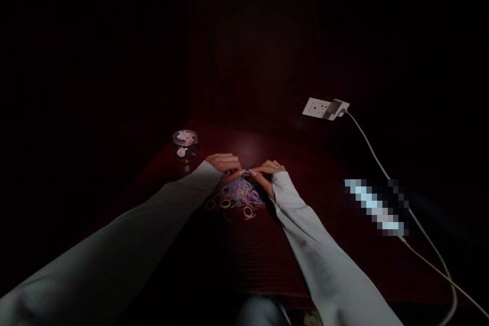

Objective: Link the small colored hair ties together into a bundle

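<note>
Both my hands meet over a pile of small pastel hair ties [240, 191] on a dark red wooden table. My left hand [226, 164] is closed, thumb and fingertips pinching one side of a small pinkish hair tie [246, 172]. On its other side, my right hand [269, 173] pinches the same hair tie between thumb and finger. Looser rings lie at the near edge of the pile, among them a yellow hair tie [225, 204] and a pink hair tie [248, 212]. Dim light hides fine detail between the fingertips.
Left of my hands stands a clear lidded jar [186, 145] with pink-and-white stickers. A wall socket [319, 108] holds a charger [338, 108]. Its white cable [369, 142] hangs down the right side, near a pixelated bright device [376, 208] on the table [263, 260].
</note>
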`<action>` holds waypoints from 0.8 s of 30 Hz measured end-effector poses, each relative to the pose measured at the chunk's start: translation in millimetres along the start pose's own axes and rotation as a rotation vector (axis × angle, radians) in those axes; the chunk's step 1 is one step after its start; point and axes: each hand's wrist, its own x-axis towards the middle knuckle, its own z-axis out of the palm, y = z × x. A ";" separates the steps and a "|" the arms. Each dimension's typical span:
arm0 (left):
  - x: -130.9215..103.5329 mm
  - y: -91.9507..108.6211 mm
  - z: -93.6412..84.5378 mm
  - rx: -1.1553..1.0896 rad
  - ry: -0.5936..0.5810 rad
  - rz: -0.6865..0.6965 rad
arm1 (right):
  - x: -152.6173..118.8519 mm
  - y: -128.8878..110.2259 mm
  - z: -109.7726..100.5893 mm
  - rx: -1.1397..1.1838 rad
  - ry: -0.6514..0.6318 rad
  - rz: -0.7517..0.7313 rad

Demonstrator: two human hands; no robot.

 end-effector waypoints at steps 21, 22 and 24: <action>-1.5 -1.7 0.5 -0.083 0.003 -0.044 | 3.2 7.0 -5.6 0.010 -0.007 -0.030; -1.9 -3.3 1.6 -0.095 -0.004 -0.045 | 3.2 6.2 -5.8 0.011 -0.012 -0.031; -2.2 -7.2 4.1 -0.114 -0.023 -0.044 | 3.3 5.9 -5.8 0.013 -0.015 -0.038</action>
